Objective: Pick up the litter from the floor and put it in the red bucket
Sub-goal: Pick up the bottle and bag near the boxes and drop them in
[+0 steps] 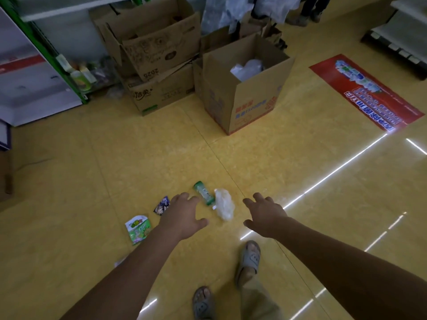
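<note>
- Litter, lying on the yellow tiled floor (138, 158): a green plastic bottle (203, 193) is seen on its side, with a crumpled white plastic bag (224, 204) touching its right flank.
- Further litter to the left: a small dark wrapper (162, 205) and, nearer the viewer, a green snack packet (138, 228) are shown flat on the floor, apart from each other.
- Left hand (182, 215): it is held palm down between the dark wrapper and the bottle. Its fingers (179, 198) are spread and nothing is gripped.
- Right hand (265, 215): it is held palm down just right of the white bag. Its fingers (260, 197) are likewise spread and empty.
- Two feet in grey sandals (248, 257) are seen below the hands.
- Background: an open cardboard box (245, 88) holding white plastic stands beyond the litter, with stacked cardboard boxes (150, 42) to its left beside a shelf unit (46, 54).
- A red floor sticker (367, 91) is laid to the right of the open box.
</note>
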Demonstrator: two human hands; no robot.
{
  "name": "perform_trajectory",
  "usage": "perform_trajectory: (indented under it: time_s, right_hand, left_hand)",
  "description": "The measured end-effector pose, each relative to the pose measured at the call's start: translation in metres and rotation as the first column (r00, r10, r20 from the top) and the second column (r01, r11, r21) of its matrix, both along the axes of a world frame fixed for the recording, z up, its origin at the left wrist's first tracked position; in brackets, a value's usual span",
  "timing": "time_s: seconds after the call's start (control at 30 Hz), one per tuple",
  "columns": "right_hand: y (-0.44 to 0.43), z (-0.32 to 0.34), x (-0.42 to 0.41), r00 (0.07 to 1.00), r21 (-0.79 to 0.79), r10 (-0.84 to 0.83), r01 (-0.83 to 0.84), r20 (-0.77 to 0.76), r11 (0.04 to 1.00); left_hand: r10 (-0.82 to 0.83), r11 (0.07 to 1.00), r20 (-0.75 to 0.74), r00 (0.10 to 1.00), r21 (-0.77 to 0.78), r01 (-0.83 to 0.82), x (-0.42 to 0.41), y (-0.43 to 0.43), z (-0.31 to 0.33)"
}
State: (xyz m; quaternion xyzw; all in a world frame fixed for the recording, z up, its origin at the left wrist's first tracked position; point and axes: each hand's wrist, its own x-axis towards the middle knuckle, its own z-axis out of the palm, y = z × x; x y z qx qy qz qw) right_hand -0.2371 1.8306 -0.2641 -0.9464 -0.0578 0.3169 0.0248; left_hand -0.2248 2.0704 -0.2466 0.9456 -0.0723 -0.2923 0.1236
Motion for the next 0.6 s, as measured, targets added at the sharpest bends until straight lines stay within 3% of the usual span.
perform_trajectory:
  time_s: [0.17,0.6]
  right_hand:
    - [-0.022,-0.036,0.048,0.997,0.049,0.029,-0.025,-0.069,0.998]
    - [-0.072,-0.130,0.169,0.977,0.079,0.154,-0.143,-0.150,0.987]
  left_hand:
    - [0.083,0.993,0.025,0.996,0.082,-0.085,0.037,-0.023,-0.027]
    - [0.267,0.961,-0.038,0.963,0.086,-0.263,0.130,-0.071,-0.114]
